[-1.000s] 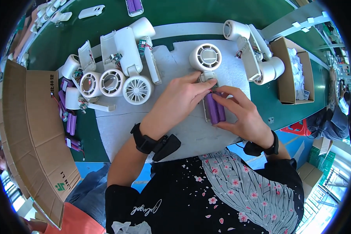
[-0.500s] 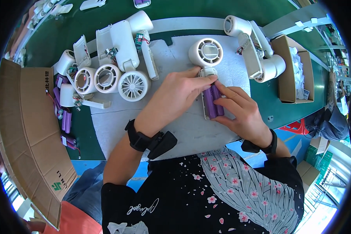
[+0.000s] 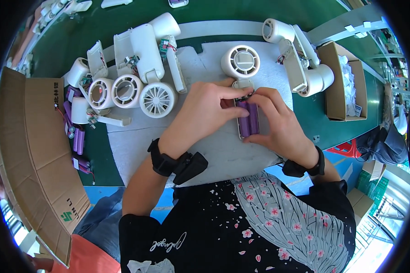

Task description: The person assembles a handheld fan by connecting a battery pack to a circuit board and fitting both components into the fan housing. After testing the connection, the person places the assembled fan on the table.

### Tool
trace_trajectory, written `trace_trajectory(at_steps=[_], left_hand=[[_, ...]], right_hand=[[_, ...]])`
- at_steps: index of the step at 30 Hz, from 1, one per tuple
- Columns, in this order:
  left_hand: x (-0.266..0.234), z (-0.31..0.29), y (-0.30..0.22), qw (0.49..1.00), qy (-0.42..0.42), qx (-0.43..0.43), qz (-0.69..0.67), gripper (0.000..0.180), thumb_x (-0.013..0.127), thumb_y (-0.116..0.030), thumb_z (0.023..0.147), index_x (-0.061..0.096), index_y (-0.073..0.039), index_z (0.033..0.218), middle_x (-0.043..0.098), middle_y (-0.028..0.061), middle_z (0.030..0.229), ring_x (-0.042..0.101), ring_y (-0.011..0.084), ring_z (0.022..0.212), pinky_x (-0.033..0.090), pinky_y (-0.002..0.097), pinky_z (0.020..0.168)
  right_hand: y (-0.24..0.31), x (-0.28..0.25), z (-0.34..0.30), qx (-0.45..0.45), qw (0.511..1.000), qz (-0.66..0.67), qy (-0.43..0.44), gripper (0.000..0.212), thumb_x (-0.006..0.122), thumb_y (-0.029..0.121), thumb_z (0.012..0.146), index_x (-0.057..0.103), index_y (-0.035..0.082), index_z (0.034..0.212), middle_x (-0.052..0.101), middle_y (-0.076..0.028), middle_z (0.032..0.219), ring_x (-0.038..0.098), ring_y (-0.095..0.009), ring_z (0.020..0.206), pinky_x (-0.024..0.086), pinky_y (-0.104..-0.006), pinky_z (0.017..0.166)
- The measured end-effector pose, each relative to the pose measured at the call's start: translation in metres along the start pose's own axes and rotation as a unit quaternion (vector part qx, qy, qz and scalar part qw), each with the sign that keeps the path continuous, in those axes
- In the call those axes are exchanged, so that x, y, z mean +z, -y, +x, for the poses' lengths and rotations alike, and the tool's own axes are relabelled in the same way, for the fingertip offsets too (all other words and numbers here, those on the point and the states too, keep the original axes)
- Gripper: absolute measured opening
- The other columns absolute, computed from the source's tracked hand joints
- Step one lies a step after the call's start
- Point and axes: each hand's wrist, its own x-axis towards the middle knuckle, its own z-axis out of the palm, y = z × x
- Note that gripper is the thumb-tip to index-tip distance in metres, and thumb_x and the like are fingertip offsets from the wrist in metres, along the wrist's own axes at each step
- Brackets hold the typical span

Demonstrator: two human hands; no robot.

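Left hand [image 3: 204,109] grasps the upper end of the purple battery pair [image 3: 247,125], right hand [image 3: 283,126] grasps around its right side; the pair lies inside the open white fan handle [image 3: 238,128]. Leftward, a cardboard box [image 3: 45,145] carries dark and green printing.

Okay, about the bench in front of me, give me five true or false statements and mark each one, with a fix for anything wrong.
1. Purple cells lie in an open white housing by the left hand and right hand. True.
2. The small carton with white contents stands on the left. False: that small carton stands on the right.
3. Both wrists wear black: a left band and a right band. True.
4. The loose purple battery packs lie on the right. False: those packs lie on the left, near the large carton.
5. A finely spoked white grille sits left of the housing. True.
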Motion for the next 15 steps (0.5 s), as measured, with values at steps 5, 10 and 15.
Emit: trace_trajectory(at_steps=[5, 10, 15], left_hand=[[-0.001, -0.002, -0.004, 0.998, 0.012, -0.046, -0.035, 0.045, 0.08, -0.012, 0.072, 0.069, -0.01, 0.116, 0.072, 0.0144, 0.094, 0.068, 0.0148, 0.074, 0.053, 0.0275, 0.07], [0.006, -0.007, 0.0, 0.998, 0.012, -0.033, -0.055, 0.046, 0.08, -0.01, 0.072, 0.068, -0.01, 0.116, 0.072, 0.013, 0.092, 0.068, 0.0137, 0.074, 0.053, 0.0275, 0.071], [0.002, -0.009, -0.003, 0.998, 0.02, -0.039, -0.046, 0.049, 0.08, -0.009, 0.071, 0.067, -0.01, 0.119, 0.072, 0.0127, 0.095, 0.068, 0.0153, 0.074, 0.054, 0.0276, 0.072]], right_hand=[[-0.005, -0.013, 0.008, -0.074, 0.996, -0.039, 0.044, 0.079, 0.09, 0.016, 0.05, 0.054, 0.007, 0.12, 0.049, -0.013, 0.121, 0.06, -0.031, 0.1, 0.053, -0.0389, 0.083], [-0.005, -0.01, -0.005, -0.082, 0.994, -0.044, 0.051, 0.079, 0.089, 0.018, 0.051, 0.057, 0.006, 0.123, 0.05, -0.013, 0.12, 0.059, -0.031, 0.101, 0.052, -0.0393, 0.083], [0.003, -0.009, -0.011, -0.105, 0.987, -0.122, 0.029, 0.075, 0.087, 0.019, 0.054, 0.06, 0.004, 0.122, 0.052, -0.013, 0.119, 0.059, -0.031, 0.103, 0.051, -0.0394, 0.085]])
